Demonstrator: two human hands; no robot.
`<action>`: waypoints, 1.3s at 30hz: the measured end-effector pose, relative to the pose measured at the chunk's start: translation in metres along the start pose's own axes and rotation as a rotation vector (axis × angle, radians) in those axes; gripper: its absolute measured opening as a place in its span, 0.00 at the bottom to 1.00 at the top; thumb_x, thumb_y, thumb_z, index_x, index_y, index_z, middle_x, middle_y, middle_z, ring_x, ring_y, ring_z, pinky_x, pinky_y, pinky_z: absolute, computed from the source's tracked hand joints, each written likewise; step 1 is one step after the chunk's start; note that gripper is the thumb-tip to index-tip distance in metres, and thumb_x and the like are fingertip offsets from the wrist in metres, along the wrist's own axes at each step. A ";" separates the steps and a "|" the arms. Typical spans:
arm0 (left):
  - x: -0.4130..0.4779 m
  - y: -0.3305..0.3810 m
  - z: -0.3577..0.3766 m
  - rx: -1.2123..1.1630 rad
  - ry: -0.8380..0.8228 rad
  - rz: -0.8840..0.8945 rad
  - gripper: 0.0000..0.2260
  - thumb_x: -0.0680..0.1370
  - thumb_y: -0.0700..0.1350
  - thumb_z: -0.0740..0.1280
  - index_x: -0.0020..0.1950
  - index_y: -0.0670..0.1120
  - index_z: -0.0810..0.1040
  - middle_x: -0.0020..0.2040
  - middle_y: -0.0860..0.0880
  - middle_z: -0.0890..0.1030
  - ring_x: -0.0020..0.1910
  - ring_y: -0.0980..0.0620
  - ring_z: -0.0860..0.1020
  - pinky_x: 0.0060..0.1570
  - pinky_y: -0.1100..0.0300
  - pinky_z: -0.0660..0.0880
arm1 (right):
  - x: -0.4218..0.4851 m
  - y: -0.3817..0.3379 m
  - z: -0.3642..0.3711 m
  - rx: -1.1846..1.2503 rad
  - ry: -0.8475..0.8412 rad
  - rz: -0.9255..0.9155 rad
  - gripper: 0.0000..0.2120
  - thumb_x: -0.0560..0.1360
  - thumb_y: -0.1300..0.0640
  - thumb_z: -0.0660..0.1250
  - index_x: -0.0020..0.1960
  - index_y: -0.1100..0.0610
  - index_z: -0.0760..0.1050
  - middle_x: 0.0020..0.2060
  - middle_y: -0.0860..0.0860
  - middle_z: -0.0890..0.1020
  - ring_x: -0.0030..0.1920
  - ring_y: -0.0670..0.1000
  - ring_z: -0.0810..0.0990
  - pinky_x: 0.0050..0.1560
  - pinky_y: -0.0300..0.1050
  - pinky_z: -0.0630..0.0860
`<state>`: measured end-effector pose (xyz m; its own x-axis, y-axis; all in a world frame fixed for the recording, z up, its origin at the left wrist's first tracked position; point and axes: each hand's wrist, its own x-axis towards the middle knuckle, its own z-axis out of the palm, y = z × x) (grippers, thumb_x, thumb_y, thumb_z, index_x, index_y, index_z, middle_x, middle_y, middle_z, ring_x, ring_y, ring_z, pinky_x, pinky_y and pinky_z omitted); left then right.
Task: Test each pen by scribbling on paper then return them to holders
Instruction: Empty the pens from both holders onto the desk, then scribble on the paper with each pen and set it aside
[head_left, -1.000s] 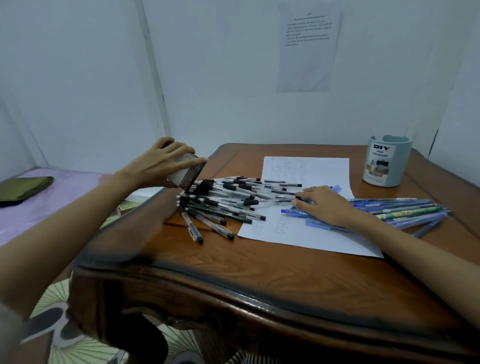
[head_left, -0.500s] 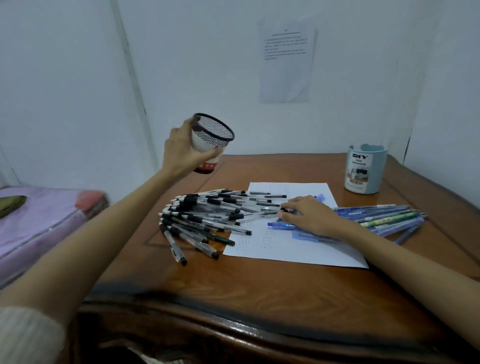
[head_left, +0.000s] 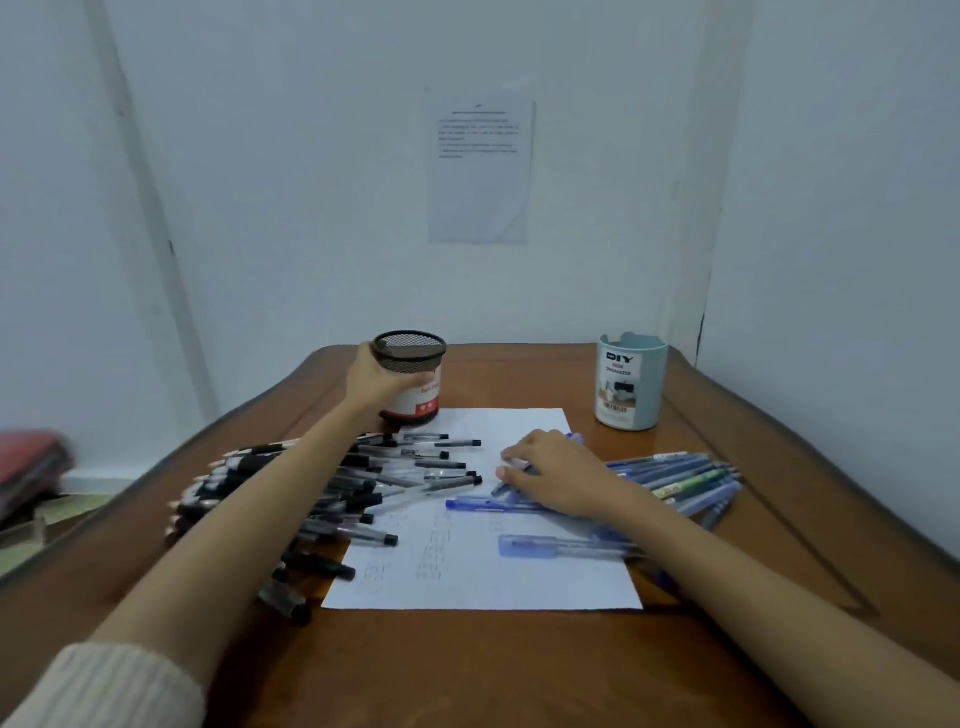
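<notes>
The blue holder (head_left: 631, 384) stands upright at the upper right of the tabletop (head_left: 467, 665). Its label reads "DIY" and "DESK ORGANIZER" above a small picture and a barcode. The mesh holder (head_left: 410, 374) stands upright at the paper's far left corner and wears a white and red label. The thumb covers part of the label's print, and the rest is too blurred to read. The left hand (head_left: 376, 382) grasps this holder from its left side, fingers wrapped round the wall.

The paper (head_left: 483, 582) lies flat in the middle of the frame and bears faint columns of scribbles, none legible. The black pens (head_left: 426, 462) lie heaped across its left edge and under the left forearm. Their long axes run left to right, and the black ends of those on the paper point right. The blue pens (head_left: 685, 480) fan out at the right, also lying left to right and rising slightly toward the right.

The right hand (head_left: 558, 475) rests on the near ends of the blue pens, with its fingers loosely bent over a dark-tipped pen. I cannot tell whether they pinch it. One blue pen (head_left: 472, 504) lies across the paper in front of the hand, and a capped one (head_left: 545, 546) lies parallel below it.

A printed sheet (head_left: 480, 166) hangs on the wall, its lines too small to read.
</notes>
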<state>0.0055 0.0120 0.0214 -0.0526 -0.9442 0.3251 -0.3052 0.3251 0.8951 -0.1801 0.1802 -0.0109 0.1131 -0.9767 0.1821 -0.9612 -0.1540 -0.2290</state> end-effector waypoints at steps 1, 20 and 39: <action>0.002 -0.004 0.002 -0.025 0.008 -0.032 0.36 0.62 0.43 0.80 0.65 0.41 0.67 0.63 0.43 0.75 0.61 0.46 0.74 0.55 0.55 0.73 | 0.001 0.000 0.001 -0.008 0.002 -0.005 0.18 0.80 0.47 0.56 0.33 0.51 0.64 0.42 0.52 0.70 0.50 0.55 0.71 0.46 0.48 0.64; -0.064 0.032 -0.001 0.390 -0.129 0.115 0.26 0.76 0.49 0.67 0.69 0.43 0.62 0.68 0.42 0.60 0.69 0.46 0.55 0.67 0.53 0.56 | -0.002 -0.007 -0.003 -0.037 0.096 0.024 0.18 0.80 0.53 0.53 0.53 0.60 0.79 0.54 0.56 0.80 0.53 0.58 0.78 0.53 0.55 0.74; -0.109 0.007 0.011 0.805 -0.600 0.465 0.18 0.83 0.49 0.52 0.71 0.47 0.67 0.63 0.44 0.70 0.61 0.48 0.70 0.62 0.56 0.65 | -0.037 -0.022 0.001 -0.055 0.049 0.047 0.18 0.80 0.46 0.55 0.60 0.55 0.76 0.56 0.56 0.76 0.58 0.56 0.73 0.51 0.49 0.68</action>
<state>-0.0012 0.1164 -0.0115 -0.7083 -0.6820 0.1823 -0.6543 0.7312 0.1931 -0.1624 0.2197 -0.0135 0.0567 -0.9741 0.2189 -0.9776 -0.0987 -0.1857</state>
